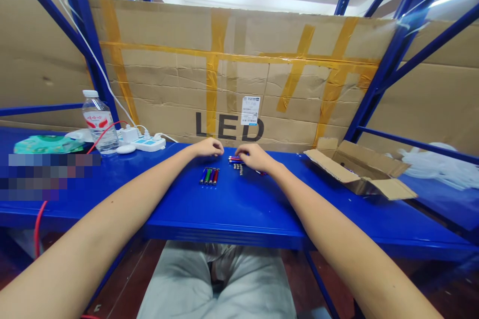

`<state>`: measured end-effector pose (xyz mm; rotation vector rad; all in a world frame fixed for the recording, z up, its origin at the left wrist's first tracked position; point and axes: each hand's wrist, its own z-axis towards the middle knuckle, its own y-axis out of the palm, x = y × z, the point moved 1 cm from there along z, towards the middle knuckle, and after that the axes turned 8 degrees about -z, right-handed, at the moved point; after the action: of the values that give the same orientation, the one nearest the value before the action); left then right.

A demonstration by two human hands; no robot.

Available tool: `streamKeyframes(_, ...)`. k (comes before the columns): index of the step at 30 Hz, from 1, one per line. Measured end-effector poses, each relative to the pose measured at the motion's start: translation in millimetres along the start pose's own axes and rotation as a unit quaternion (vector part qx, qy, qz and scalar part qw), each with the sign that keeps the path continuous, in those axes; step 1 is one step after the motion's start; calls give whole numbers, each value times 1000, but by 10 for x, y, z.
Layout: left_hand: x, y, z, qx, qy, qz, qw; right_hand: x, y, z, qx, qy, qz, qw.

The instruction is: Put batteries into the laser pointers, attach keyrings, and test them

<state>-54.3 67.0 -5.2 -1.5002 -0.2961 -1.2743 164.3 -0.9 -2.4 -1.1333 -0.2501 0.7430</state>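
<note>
We are stretching both arms out over the blue desk (243,209), and our hands are meeting at the centre of the frame, just under the cardboard (168,79) lettered LED that is walling off the back. Our left hand (209,148) is resting knuckles up on the desk, its grip curled under; we cannot tell whether it is pinching anything. Our right hand (254,157) is lying just beside it, fingers arching over some loose tubes (235,159), red and blue, and touching them. Here too the palm is hiding whether the grip is closing on one or only covering them. Just below the left hand, four coloured tubes are lying side by side in a tidy row (210,176), apart from the loose ones, which looks to us like sorting. A few silver bits (238,168) are sitting between the row and the right hand, close enough to pick from. An open box (359,172) is sitting at the right of the frame, flaps spread, within reach of that arm. The bottle (99,122), power strip (147,143) and wipes (47,144) are standing off at the left, well apart from the tubes, and white bags (441,167) are lying at the far right.
</note>
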Motion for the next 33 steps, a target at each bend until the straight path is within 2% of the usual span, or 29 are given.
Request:
streamKeyframes(2,63,-91,-138,-65,-3,37,997,-246,15,-52,-63,-73,29,995)
streamKeyframes(5,179,-97,-290,-136,0,77,988,-522,85,-83,-92,-127,42,987)
streamKeyframes(8,254,-12,-330,-151,-4,102,983,-635,151,-64,-113,-139,31,983)
streamKeyframes(12,277,56,-299,-135,-9,108,985,-692,134,-67,-131,-126,-5,983)
streamKeyframes(16,292,78,-305,-151,-20,112,982,-729,-6,-149,-212,-86,-36,973)
streamKeyframes(20,357,203,-331,-177,-12,146,973,-479,-306,-249,-286,-7,8,958)
streamKeyframes(22,405,315,-325,-161,38,164,972,-244,-486,-286,-259,25,68,963)
streamKeyframes(25,464,496,-289,-98,107,171,975,85,-665,-319,-179,71,113,975)
streamKeyframes(29,497,678,-243,-46,167,192,966,249,-649,-321,-159,127,75,976)
streamKeyframes(33,509,742,-239,-41,180,206,961,203,-569,-293,-167,105,54,979)
